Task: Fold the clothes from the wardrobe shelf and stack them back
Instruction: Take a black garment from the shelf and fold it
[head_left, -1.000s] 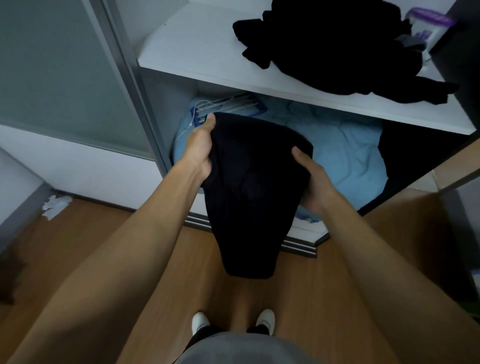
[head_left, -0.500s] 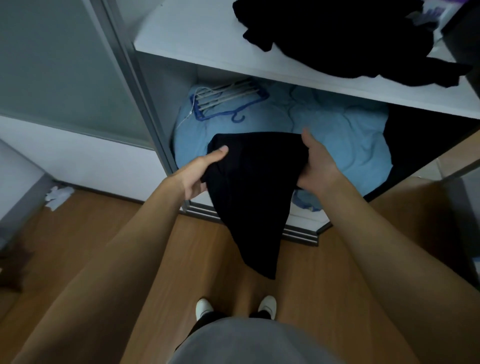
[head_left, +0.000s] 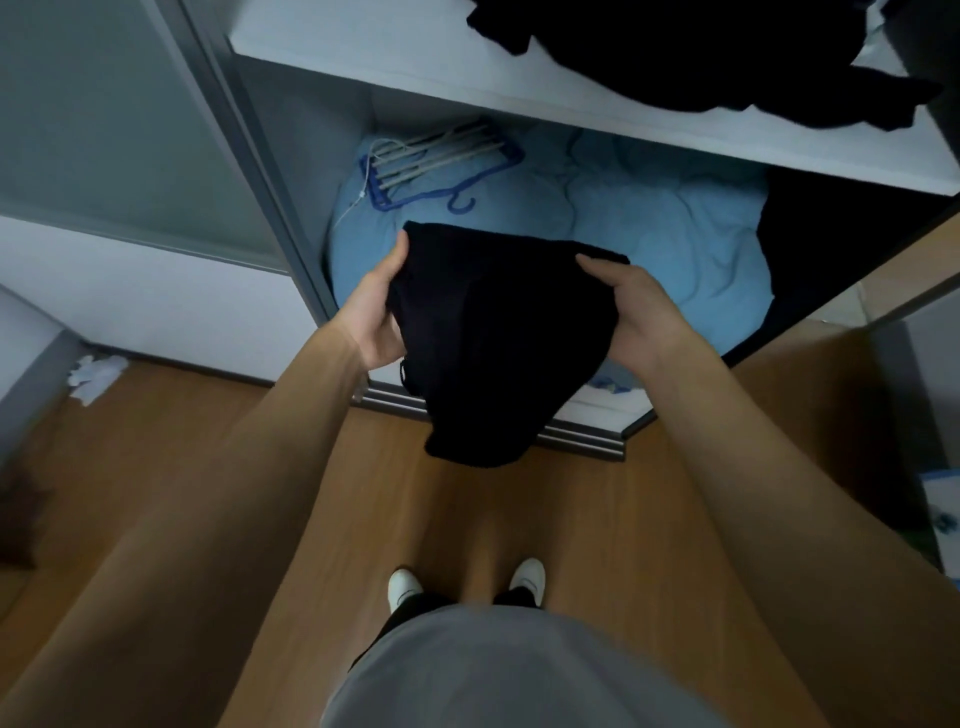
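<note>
I hold a black garment (head_left: 493, 343) in front of the open wardrobe, folded into a short bundle whose lower end hangs over the floor. My left hand (head_left: 371, 312) grips its left edge and my right hand (head_left: 636, 306) grips its right edge. On the white shelf (head_left: 363, 47) above lies a heap of black clothes (head_left: 701, 52), unfolded and partly cut off by the top of the view.
Below the shelf a light blue duvet (head_left: 649, 244) fills the wardrobe bottom, with blue and white hangers (head_left: 436, 156) lying on it. A grey sliding door (head_left: 104, 114) stands to the left. Crumpled white tissue (head_left: 93, 374) lies on the wooden floor (head_left: 171, 467).
The hanging lower part of the black garment has been brought up, so the bundle is shorter. Both hands keep their grip and sit slightly lower in the view.
</note>
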